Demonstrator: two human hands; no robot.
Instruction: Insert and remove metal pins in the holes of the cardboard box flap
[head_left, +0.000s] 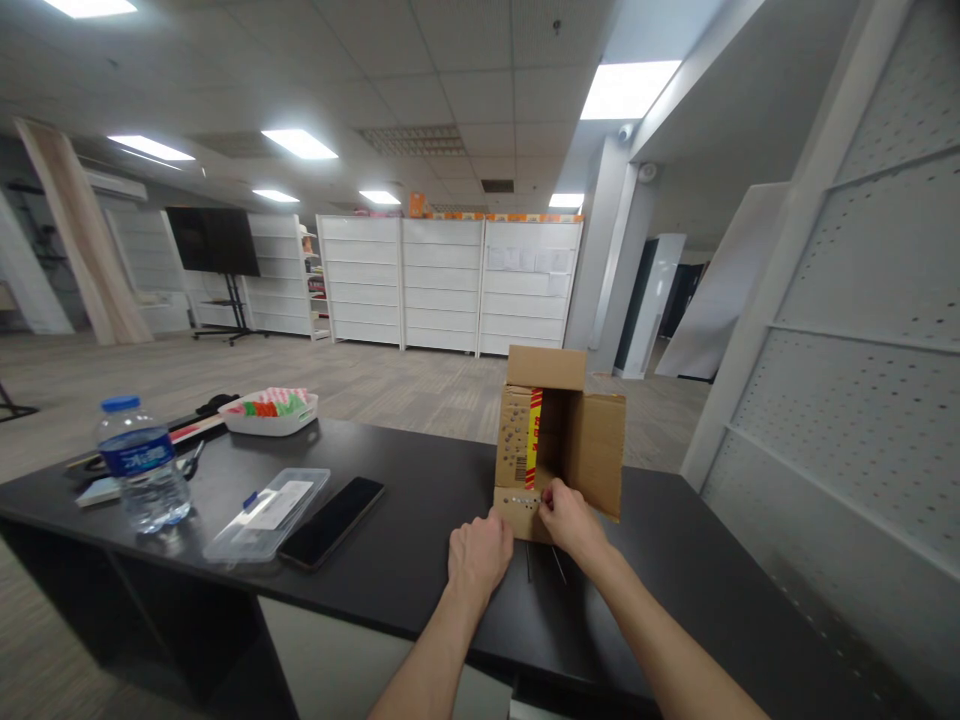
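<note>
An open cardboard box (514, 435) with a strip of red-and-yellow tape stands on the dark table, its opening facing me and its flaps spread. Small dots or holes mark its side and a row of them runs along the lower flap (517, 503). My left hand (480, 552) is closed at the left edge of that flap, holding it. At the flap's right part, my right hand (571, 517) is closed in a pinch; whatever lies between its fingertips is too small to make out. Two thin dark rods (559, 566) show below the flap.
Left of the hands lie a black phone (334, 522) and a clear plastic case (270, 515). A water bottle (144, 470) stands further left. A white basket (270, 424) with colourful packets sits at the table's far edge. A perforated panel (840, 440) rises on the right.
</note>
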